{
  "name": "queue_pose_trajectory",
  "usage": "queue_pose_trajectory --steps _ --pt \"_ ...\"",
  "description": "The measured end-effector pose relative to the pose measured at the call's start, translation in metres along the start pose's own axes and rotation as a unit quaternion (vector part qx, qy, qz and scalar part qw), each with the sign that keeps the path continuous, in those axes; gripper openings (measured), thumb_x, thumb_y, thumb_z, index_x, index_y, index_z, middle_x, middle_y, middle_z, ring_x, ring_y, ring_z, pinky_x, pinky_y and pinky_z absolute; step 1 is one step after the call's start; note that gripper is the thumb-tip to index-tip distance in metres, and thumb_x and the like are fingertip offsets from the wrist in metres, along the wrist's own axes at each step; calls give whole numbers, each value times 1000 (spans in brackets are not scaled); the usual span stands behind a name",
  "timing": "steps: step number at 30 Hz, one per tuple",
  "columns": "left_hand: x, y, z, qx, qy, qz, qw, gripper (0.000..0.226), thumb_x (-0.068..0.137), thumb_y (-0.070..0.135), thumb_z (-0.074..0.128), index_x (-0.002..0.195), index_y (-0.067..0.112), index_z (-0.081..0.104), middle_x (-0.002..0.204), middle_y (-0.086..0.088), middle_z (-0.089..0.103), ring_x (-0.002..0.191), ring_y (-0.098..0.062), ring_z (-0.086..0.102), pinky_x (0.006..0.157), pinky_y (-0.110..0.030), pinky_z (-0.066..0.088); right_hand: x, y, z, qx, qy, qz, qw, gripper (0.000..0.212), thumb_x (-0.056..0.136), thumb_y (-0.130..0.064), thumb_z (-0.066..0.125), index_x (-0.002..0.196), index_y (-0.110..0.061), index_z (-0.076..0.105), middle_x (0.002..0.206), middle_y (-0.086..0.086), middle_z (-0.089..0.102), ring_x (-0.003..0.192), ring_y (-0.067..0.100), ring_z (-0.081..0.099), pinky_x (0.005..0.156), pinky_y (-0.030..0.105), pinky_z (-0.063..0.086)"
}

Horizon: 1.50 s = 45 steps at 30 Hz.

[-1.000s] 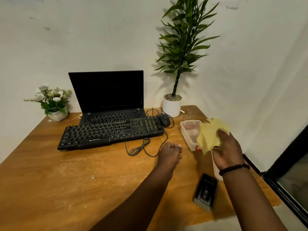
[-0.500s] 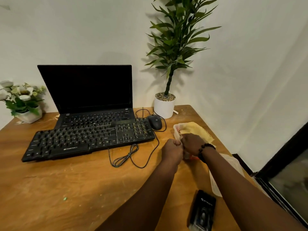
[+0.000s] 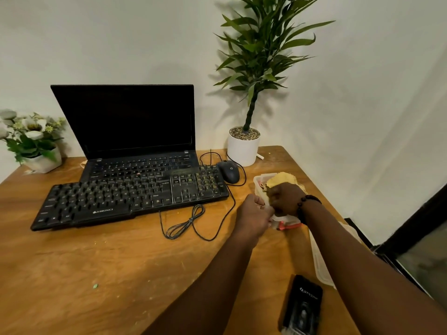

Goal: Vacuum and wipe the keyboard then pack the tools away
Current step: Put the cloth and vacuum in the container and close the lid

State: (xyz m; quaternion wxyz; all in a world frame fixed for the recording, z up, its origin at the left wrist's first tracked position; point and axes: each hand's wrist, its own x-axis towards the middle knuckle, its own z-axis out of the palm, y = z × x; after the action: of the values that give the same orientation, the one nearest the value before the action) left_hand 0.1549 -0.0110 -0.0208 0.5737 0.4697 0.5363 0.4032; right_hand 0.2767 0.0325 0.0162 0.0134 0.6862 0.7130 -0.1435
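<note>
Over at the far left of the wooden tabletop stands a small white pot of pale flowers, close to the wall. Next comes the open laptop, its screen dark, and directly in front of it, overlapping its front edge, lies the black keyboard, angled so that its left end sits nearer the viewer. Its thin cable trails off in a loose bundled loop onto the bare wood just in front of the number pad. A black mouse rests just beside the keyboard's right rear corner, and behind it a tall green plant in a white pot stands at the back edge.

Further right, the left hand is curled into a loose fist just beside the clear plastic container; whether it pinches the container's edge or holds nothing cannot be told. The right hand, a dark bead bracelet at its wrist, reaches over the container with its fingers curled down on the yellow cloth, which is bunched inside and rises above the rim. Something red shows within the container. Near the front edge lies a small black handheld vacuum, apart from both hands, and just to its right a clear lid lies flat, partly hidden under the right forearm.
</note>
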Motion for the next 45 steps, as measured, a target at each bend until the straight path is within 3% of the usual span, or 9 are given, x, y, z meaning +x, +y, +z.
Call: queue_pose_trajectory --steps 3,7,13,18,23,29,36,41,45 --pt "-4 -2 -5 -10 -1 3 1000 15 94 4 59 106 10 51 86 -11 60 64 -15 57 59 -28 51 -1 3 0 147 -38 -19 988 38 82 -7 63 120 -12 65 112 1 67 90 10 63 69 18 53" --pt "-9 -4 -9 -13 -6 7 1000 20 94 0 57 113 3 52 81 -8 57 59 -12 54 53 -22 47 8 3 4 -5 64 4 998 43 89 -9 56 131 -20 55 126 8 59 112 22 56 94 30 49" --pt "-15 -2 -14 -26 -19 -14 999 16 95 3 58 110 8 53 79 -7 60 64 -13 57 59 -25 50 4 -5 2 -120 -28 -30 992 50 93 -18 51 142 -24 42 137 8 50 121 22 51 100 29 43" --pt "-29 -8 -15 6 10 -10 1000 8 99 19 59 101 11 57 84 -7 65 68 -14 60 65 -30 53 -21 -10 -4 113 202 48 972 21 91 -13 55 104 -19 70 112 3 67 94 17 59 75 25 49" --pt "-60 -17 -17 88 -8 9 996 4 95 18 61 93 15 60 78 -4 65 67 -17 59 66 -34 52 -110 -24 12 247 317 117 908 9 90 -21 57 84 -17 63 82 -3 62 67 9 50 50 19 30" --pt "-107 -29 -20 171 -53 32 983 7 96 21 61 92 16 61 80 -4 67 72 -20 63 77 -42 57 -207 -32 57 243 284 192 907 18 89 -30 60 88 -14 52 86 7 60 78 26 56 61 32 41" --pt "-148 -42 -24 157 -85 3 984 16 102 18 50 101 13 65 86 -2 69 87 -20 65 84 -40 56 -235 -61 90 188 168 279 926 69 80 -44 71 123 -3 36 126 23 38 115 41 44 86 42 44" --pt "-161 -40 -27 128 -104 -36 986 21 104 19 48 112 9 65 107 -10 70 86 -18 62 73 -31 53 -235 -69 96 192 178 283 923 70 79 -39 73 126 -5 32 128 24 37 119 41 39 84 45 45" --pt "-163 -40 -31 102 -95 -36 990 19 104 17 48 109 9 64 97 -6 68 77 -14 61 73 -30 52 -236 -63 95 211 184 277 919 68 74 -33 75 123 -3 39 124 24 43 116 41 42 85 44 44"
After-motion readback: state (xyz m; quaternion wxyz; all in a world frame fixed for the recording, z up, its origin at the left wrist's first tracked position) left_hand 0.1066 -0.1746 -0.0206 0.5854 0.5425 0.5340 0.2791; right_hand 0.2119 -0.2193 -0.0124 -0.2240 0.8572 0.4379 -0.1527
